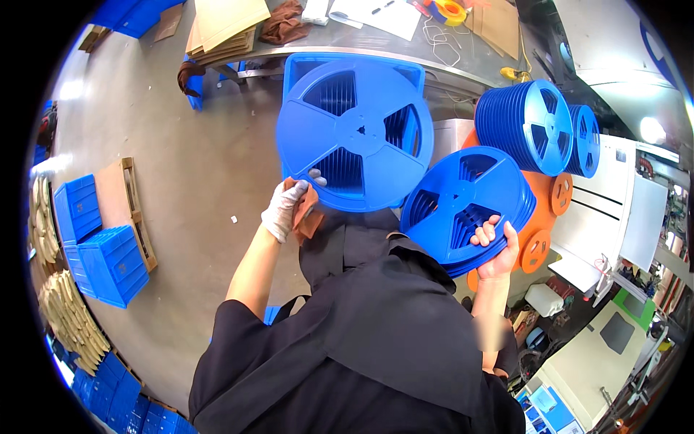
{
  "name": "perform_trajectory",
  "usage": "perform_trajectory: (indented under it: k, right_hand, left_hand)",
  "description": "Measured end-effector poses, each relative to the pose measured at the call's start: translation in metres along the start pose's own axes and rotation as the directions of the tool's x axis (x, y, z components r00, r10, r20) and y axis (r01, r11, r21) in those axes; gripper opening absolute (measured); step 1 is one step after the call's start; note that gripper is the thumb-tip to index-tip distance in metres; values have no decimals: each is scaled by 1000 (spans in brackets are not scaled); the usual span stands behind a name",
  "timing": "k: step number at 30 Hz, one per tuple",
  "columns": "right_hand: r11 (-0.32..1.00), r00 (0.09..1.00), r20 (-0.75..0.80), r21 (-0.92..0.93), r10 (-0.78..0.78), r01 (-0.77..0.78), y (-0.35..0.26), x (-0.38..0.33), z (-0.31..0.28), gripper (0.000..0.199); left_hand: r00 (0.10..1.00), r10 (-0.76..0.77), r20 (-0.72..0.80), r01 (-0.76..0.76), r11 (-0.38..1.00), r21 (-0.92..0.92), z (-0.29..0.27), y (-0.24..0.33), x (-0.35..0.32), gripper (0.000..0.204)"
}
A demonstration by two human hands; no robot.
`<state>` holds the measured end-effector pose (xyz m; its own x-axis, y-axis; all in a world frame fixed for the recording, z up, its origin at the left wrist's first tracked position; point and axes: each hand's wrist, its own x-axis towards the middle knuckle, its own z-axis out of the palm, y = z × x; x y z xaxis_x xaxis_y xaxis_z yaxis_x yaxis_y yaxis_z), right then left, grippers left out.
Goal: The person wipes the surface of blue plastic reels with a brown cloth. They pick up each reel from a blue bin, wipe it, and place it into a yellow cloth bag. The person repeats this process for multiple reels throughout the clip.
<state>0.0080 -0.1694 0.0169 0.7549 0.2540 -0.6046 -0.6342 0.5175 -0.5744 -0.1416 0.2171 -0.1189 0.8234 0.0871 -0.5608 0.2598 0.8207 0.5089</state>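
Note:
My left hand [282, 208], in a pale glove, is closed on an orange-brown cloth [309, 217] at the lower left rim of a large blue plastic reel [347, 136]. Its gloved fingertips show through one of the reel's openings, so the rim lies between fingers and palm. The reel is tilted toward me, over a blue crate [416, 70] in which more blue reels are visible. On the right, my bare right hand [497, 247] grips the edge of a stack of blue reels [463, 199], its fingers curled over the front reel.
Upright blue reels [549, 126] stand in a row at the right beside orange reels [536, 249]. A metal table [405, 47] runs along the far side, bearing cardboard [231, 18], paper and yellow tape [450, 11]. Blue crates [112, 264] and a pallet [137, 210] sit at left.

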Motion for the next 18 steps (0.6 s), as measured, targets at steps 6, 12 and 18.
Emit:
perform_trajectory:
  k: [6, 12, 18]
  right_hand:
    - [999, 999, -16, -1, -45, 45, 7, -9, -8, 26]
    - [996, 995, -54, -10, -86, 85, 10, -19, -14, 26]
    - [995, 991, -81, -4, -102, 102, 11, -26, -20, 26]
  left_hand:
    - [884, 262, -386, 134, 651, 747, -45, -29, 55, 20]
    - [813, 415, -408, 339, 233, 912, -78, -46, 119, 35]
    - [799, 408, -443, 294, 378, 878, -90, -58, 160, 24]
